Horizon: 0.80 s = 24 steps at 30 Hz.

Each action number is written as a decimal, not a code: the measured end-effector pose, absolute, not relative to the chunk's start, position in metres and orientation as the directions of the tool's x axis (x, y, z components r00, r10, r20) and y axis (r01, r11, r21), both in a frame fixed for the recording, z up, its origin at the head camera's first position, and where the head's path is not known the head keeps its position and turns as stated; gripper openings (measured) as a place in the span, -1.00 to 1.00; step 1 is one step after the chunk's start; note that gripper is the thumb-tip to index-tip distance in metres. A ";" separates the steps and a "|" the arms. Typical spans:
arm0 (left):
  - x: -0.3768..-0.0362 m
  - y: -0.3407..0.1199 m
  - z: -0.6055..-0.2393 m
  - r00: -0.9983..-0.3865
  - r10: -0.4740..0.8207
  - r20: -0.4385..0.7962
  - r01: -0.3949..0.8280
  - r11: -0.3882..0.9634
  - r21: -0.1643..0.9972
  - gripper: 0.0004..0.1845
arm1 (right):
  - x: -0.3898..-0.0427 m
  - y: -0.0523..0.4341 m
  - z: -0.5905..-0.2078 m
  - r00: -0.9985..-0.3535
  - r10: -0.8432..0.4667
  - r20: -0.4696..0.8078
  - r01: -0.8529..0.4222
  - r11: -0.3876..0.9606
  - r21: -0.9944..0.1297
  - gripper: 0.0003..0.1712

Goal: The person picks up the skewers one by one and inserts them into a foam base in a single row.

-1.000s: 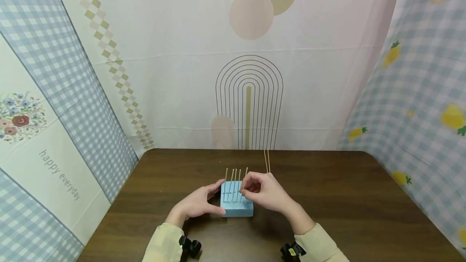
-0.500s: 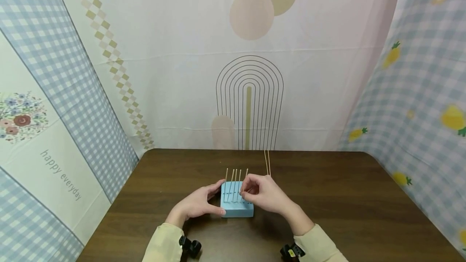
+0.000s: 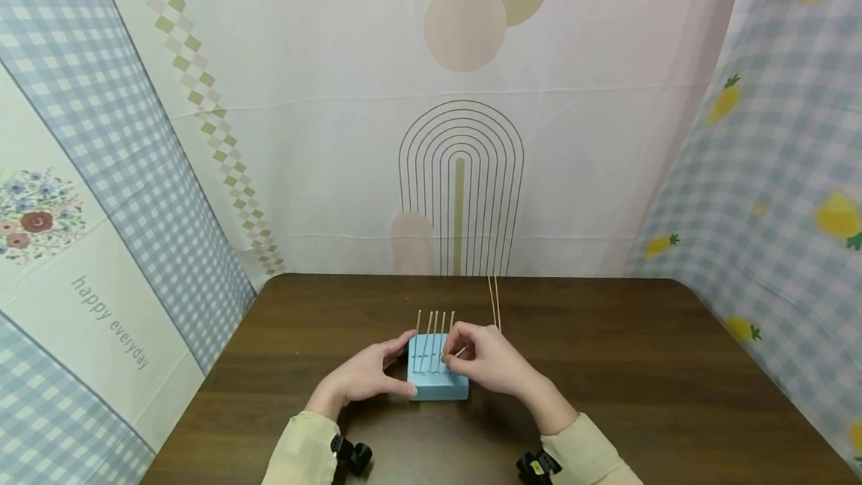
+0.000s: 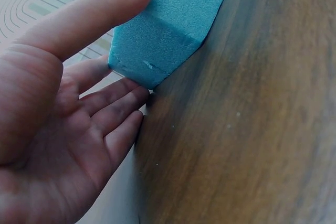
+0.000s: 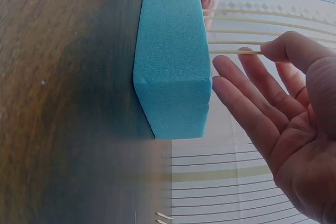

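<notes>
A blue foam block [image 3: 438,384] sits on the dark wooden table [image 3: 640,365] with several thin wooden sticks [image 3: 431,331] standing upright in its top. My left hand [image 3: 404,365] holds the block's left end, thumb on the near face and fingers [image 4: 118,95] behind it. My right hand [image 3: 458,354] pinches the rightmost stick [image 5: 236,52] just above the block [image 5: 170,61]; its other fingers [image 5: 247,108] are stretched out. Where that stick's lower end sits is hidden in the head view.
Two loose sticks [image 3: 494,302] lie on the table behind my right hand, pointing away from me. Patterned cloth walls [image 3: 135,208] close in the table at the back and on both sides. Cream sleeves cover both forearms.
My right hand has shifted slightly left and down, and the stick it pinches now stands straighter, in line with the others. The left hand and the block have not moved.
</notes>
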<state>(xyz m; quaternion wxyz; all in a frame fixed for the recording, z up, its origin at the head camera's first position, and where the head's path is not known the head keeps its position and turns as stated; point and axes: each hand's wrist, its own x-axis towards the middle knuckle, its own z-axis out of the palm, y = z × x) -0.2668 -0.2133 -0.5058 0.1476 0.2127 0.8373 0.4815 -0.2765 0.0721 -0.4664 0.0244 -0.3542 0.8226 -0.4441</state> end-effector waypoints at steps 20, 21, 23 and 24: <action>-0.267 -0.213 -0.504 -0.866 0.499 -0.036 0.223 0.450 0.865 0.13 | -0.277 0.073 -0.466 -0.744 -0.612 0.269 -0.569 0.370 -0.734 -0.78; -0.267 -0.213 -0.504 -0.865 0.500 -0.037 0.223 0.450 0.865 0.13 | -0.277 0.072 -0.466 -0.745 -0.611 0.268 -0.569 0.372 -0.733 -0.77; -0.267 -0.213 -0.504 -0.864 0.502 -0.038 0.224 0.450 0.864 0.13 | -0.277 0.072 -0.465 -0.745 -0.611 0.266 -0.568 0.374 -0.733 -0.78; -0.267 -0.213 -0.504 -0.863 0.503 -0.038 0.225 0.451 0.864 0.13 | -0.276 0.072 -0.465 -0.745 -0.612 0.266 -0.569 0.375 -0.732 -0.78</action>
